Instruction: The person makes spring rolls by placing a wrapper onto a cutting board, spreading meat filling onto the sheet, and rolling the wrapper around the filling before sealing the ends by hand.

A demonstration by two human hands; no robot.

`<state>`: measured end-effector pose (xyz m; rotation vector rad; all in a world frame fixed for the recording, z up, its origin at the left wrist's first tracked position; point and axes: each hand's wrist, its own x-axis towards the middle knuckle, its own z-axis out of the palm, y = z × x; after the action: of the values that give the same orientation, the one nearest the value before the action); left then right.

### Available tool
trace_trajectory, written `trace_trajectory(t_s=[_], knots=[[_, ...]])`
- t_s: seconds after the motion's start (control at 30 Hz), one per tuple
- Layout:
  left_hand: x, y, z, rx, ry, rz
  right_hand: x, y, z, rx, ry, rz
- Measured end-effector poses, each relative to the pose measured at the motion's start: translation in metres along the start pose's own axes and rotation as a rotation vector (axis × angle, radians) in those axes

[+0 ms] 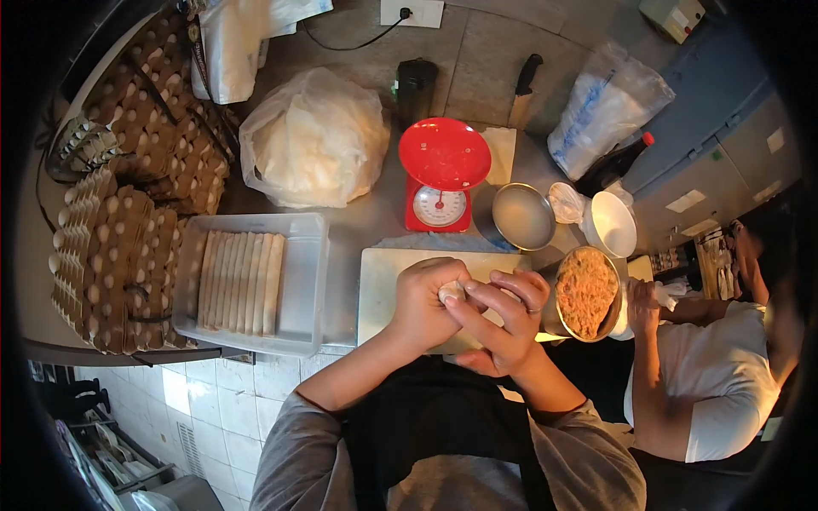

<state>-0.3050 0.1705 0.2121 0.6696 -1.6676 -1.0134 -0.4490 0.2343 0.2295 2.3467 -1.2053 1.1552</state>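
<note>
Over a pale cutting board (383,285), my left hand (426,302) is closed around a small whitish roll end (452,292). My right hand (507,319) meets it from the other side, its fingers apart and the fingertips touching the whitish end. Left of the board, a clear plastic tub (302,289) holds several pale rolls (243,283) lined up side by side. To the right is a bowl of orange filling (586,292). A red scale (445,153) stands behind the board.
A metal bowl (522,216) and a white bowl (613,224) stand at the back right. Egg trays (115,255) are stacked at the left, beside a bag of pale wrappers (315,140). A knife (524,85) is upright at the wall. Another person (707,366) works at the right.
</note>
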Motion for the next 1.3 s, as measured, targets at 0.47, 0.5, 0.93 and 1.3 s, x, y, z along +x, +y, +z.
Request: trace_trajectory(t_s=[0.47, 0.5, 0.93, 1.3], knots=[[-0.004, -0.011, 0.013, 0.139, 0.194, 0.215, 0.029, 0.003, 0.014, 0.036, -0.003, 0.016], [-0.005, -0.016, 0.012, 0.158, 0.215, 0.225, 0.031, 0.006, 0.015, 0.072, -0.033, -0.009], [-0.021, -0.043, 0.009, 0.005, 0.024, 0.049, 0.016, 0.011, 0.018, 0.266, 0.0, 0.043], [0.009, -0.024, 0.003, -0.556, 0.152, -0.317, -0.07, 0.032, 0.089, 0.781, -0.204, 0.639]])
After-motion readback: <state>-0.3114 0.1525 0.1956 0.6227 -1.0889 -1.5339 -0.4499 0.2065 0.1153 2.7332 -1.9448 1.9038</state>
